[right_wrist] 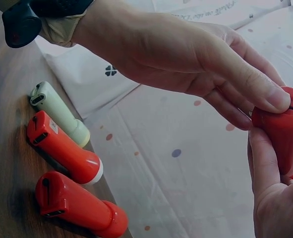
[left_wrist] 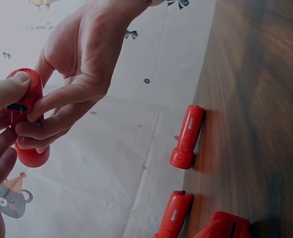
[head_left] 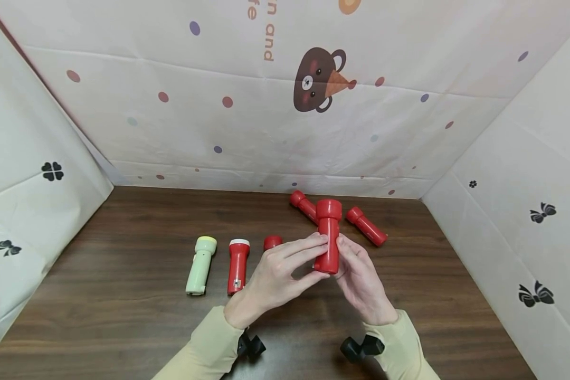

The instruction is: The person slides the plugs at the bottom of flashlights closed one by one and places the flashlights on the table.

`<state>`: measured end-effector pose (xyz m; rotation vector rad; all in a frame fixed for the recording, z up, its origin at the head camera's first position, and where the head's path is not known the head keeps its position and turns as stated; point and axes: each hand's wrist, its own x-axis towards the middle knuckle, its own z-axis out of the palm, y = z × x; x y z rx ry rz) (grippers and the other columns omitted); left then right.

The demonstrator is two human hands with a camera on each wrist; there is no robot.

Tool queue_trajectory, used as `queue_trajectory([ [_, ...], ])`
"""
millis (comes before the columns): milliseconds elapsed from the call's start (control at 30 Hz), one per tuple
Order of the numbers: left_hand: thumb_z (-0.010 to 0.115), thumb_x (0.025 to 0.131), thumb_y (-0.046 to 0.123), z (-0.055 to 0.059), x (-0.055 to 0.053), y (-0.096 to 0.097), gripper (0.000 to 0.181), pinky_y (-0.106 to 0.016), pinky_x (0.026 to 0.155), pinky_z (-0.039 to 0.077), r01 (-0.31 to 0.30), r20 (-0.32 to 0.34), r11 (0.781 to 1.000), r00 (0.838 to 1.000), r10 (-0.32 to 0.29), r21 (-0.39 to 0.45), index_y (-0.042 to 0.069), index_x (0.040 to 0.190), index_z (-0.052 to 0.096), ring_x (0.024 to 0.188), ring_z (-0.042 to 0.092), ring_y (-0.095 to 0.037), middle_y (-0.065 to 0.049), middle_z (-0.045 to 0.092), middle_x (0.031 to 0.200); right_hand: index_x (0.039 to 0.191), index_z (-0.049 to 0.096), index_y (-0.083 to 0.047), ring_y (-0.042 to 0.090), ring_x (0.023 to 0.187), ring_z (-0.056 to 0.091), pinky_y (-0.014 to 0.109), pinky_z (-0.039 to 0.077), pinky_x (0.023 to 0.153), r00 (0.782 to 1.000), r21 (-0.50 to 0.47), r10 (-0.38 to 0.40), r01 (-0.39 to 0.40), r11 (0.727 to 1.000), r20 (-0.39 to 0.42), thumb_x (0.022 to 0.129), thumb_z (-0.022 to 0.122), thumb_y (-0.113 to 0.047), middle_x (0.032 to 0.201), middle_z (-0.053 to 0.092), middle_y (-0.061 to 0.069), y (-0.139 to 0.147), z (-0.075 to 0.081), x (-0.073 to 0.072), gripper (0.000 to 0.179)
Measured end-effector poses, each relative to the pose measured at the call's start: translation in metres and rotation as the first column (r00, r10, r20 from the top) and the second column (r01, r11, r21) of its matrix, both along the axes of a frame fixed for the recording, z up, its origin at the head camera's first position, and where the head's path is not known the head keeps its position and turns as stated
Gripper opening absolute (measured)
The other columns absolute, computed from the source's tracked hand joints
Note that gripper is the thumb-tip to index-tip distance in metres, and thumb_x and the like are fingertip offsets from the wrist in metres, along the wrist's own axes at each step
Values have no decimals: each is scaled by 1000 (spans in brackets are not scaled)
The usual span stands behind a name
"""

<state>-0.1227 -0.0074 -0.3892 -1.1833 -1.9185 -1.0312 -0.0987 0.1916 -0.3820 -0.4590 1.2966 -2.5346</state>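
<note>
Both hands hold a red flashlight point(head_left: 329, 240) above the table, its wide head pointing away toward the back. My left hand point(head_left: 281, 269) grips it from the left; in the right wrist view the left thumb point(right_wrist: 277, 99) presses on its base end. From the other side my right hand point(head_left: 361, 279) pinches the body with thumb and fingers. A dark slot shows in the base of the held flashlight point(left_wrist: 25, 94) in the left wrist view. Nearest the left hand, another red flashlight point(head_left: 272, 241) lies partly hidden behind it.
Left of the hands, a pale green flashlight point(head_left: 201, 266) and a red one with a white rim point(head_left: 238, 264) lie side by side. Two red flashlights point(head_left: 367, 227) lie slanted at the back right. Printed white sheets point(head_left: 266, 137) wall the brown table point(head_left: 138, 295) at back and sides.
</note>
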Motion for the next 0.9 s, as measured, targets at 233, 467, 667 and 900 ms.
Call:
queue_trajectory([
  [233, 94, 79, 23, -1, 0, 1, 56, -27, 105, 59, 0, -1, 1000, 1000, 0, 11, 7, 129, 74, 125, 73, -20, -7, 77, 130, 135, 66, -12, 8, 108, 76, 23, 63, 95, 1000, 22, -30, 30, 999, -6, 115, 37, -14, 122, 77, -4, -2, -1, 0, 36],
  [467, 94, 79, 23, -2, 0, 2, 55, -26, 104, 59, -10, -9, 1000, 1000, 10, 28, 7, 127, 74, 124, 74, -20, -7, 78, 129, 136, 65, -11, 8, 108, 76, 24, 63, 95, 999, 19, -36, 36, 999, -16, 114, 37, -14, 123, 77, -3, -3, -1, 1, 35],
  [667, 95, 78, 23, -2, 1, 2, 55, -26, 104, 59, -21, -4, 999, 1000, 21, 33, 7, 127, 74, 124, 74, -21, -6, 78, 128, 135, 66, -12, 8, 109, 76, 23, 62, 96, 999, 33, -47, 48, 998, -12, 115, 37, -14, 123, 77, -3, -5, 0, 1, 35],
  [900, 95, 78, 24, -2, 1, 3, 55, -26, 104, 59, -23, -6, 999, 1000, 24, 40, 7, 126, 75, 124, 74, -21, -7, 78, 127, 132, 66, -15, 7, 107, 75, 22, 61, 97, 997, 62, -69, 67, 996, 34, 114, 39, -16, 121, 75, -6, -4, 2, 2, 33],
])
